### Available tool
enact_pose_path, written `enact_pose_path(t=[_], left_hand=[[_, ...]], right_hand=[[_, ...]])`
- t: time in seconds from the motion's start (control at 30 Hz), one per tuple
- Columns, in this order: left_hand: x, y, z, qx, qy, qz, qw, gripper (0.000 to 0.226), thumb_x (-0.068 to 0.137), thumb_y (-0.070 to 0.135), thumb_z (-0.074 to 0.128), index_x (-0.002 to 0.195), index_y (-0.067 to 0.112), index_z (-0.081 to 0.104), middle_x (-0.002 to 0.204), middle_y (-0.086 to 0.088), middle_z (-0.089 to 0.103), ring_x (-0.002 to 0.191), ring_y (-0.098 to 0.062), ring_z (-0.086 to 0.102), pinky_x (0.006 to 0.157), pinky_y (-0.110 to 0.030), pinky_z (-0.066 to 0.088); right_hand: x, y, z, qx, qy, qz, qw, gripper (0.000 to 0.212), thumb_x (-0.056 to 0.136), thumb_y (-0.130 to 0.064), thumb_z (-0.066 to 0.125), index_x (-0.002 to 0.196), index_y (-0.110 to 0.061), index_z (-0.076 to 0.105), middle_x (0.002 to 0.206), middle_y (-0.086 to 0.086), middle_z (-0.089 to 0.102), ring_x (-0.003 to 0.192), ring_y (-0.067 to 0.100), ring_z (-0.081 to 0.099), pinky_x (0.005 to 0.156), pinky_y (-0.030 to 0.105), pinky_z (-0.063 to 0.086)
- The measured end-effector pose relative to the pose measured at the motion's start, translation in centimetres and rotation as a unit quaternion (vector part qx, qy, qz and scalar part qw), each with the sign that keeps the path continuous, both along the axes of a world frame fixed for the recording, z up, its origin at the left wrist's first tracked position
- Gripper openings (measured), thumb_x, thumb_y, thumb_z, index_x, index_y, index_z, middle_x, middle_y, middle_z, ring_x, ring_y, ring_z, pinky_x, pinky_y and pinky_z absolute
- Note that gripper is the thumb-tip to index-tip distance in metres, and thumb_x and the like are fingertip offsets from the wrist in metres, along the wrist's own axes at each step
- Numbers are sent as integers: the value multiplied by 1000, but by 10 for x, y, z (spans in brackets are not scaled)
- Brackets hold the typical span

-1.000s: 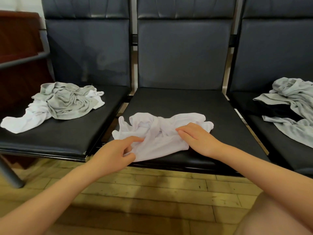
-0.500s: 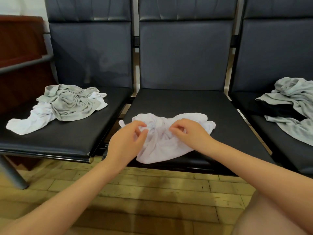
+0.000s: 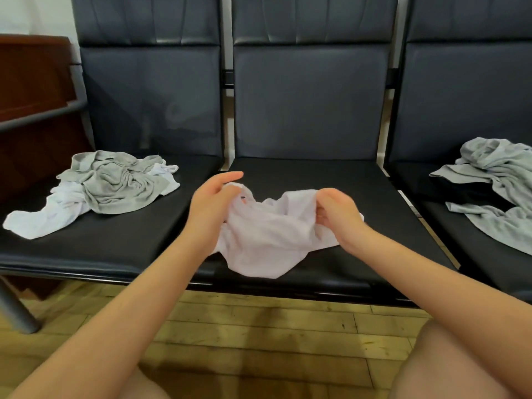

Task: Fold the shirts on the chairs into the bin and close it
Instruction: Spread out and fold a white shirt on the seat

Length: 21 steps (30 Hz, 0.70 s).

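Observation:
A crumpled white shirt [image 3: 264, 240] hangs between both my hands just above the middle chair seat [image 3: 359, 197]. My left hand [image 3: 211, 205] pinches its upper left edge, with the index finger stretched out. My right hand [image 3: 336, 214] grips the upper right edge with curled fingers. The shirt's lower part sags onto the seat's front. A grey shirt [image 3: 115, 182] lies over another white shirt [image 3: 43, 217] on the left chair seat. On the right chair seat lies a light grey shirt [image 3: 495, 191]. No bin is in view.
A row of three dark padded chairs fills the view, backrests [image 3: 311, 102] upright. Brown wooden furniture [image 3: 34, 82] and a grey armrest bar [image 3: 40, 116] stand at the left. Wooden floor [image 3: 259, 335] lies in front; my knees show at the bottom.
Both hands have taken hold of the white shirt's top edge, moved apart and raised it off the middle seat. One second ago the shirt lay bunched on the seat under my fingers.

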<state>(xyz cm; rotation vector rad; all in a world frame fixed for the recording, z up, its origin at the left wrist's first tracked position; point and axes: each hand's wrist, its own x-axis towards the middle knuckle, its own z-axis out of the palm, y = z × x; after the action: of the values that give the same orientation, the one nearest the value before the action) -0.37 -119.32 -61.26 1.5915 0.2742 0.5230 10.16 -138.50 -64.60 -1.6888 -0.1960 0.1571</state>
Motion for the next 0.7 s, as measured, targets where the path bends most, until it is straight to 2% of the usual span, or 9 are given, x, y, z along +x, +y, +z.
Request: enact_pose_path(t=[0.07,0.13,0.2,0.3,0.37,0.47,0.57,0.63,0.7], left_hand=[[-14,8,0,13,6,-19,1000,31,89,9,55,108,30,67,103,7,67,88,-2,64,69,-19,51],[-24,13,-10,74,46,-52,995,31,89,9,58,108,32,67,105,4,66,91,-8,64,70,-21,50],[-33,14,-25,173,106,-83,976,28,89,13,62,106,34,66,87,1,62,76,-9,57,65,-19,45],[-50,8,-48,282,150,-120,940,33,87,16,64,112,37,61,64,9,43,55,-1,42,56,-15,37],[-60,3,-58,306,160,-136,928,44,85,15,64,121,39,55,65,10,43,53,1,43,54,-12,37],[-66,-3,-65,338,162,-118,920,53,85,14,63,129,39,48,69,11,47,55,-1,44,52,-10,36],[-67,-6,-63,322,117,-85,935,55,86,14,63,129,44,47,86,14,56,69,-3,53,58,-12,42],[-67,-3,-61,306,71,-58,948,55,85,15,65,126,47,47,99,13,61,82,-10,57,68,-15,46],[-70,-1,-61,306,47,-66,949,54,85,15,67,128,44,50,95,13,61,79,-6,56,66,-14,45]], right_hand=[[-6,-7,12,133,67,-12,989,19,89,-4,45,75,-9,58,69,7,57,65,19,55,64,30,51],[-11,-15,15,154,94,1,984,17,90,-7,48,78,-8,60,62,5,55,61,18,50,59,27,46],[-17,-20,10,55,111,38,992,15,94,-18,53,88,-9,63,72,7,62,66,18,56,60,27,45],[-28,-18,1,-115,130,75,982,31,94,-42,55,95,-12,66,92,6,68,83,18,64,64,25,47],[-33,-17,-3,-200,65,107,972,36,89,-47,60,84,-12,64,85,4,64,80,17,59,65,26,43],[-41,-12,-13,-253,-58,130,957,39,86,-36,68,76,0,57,74,8,50,70,18,45,65,29,35],[-51,-5,-10,-142,-73,99,982,24,93,-20,59,88,3,65,83,5,64,78,15,59,74,27,48],[-52,-7,0,2,6,69,998,21,95,-13,52,100,0,67,102,9,69,96,20,66,87,35,54],[-48,-19,3,83,73,49,993,24,95,-12,49,109,-3,67,113,11,68,103,24,66,85,36,55]])
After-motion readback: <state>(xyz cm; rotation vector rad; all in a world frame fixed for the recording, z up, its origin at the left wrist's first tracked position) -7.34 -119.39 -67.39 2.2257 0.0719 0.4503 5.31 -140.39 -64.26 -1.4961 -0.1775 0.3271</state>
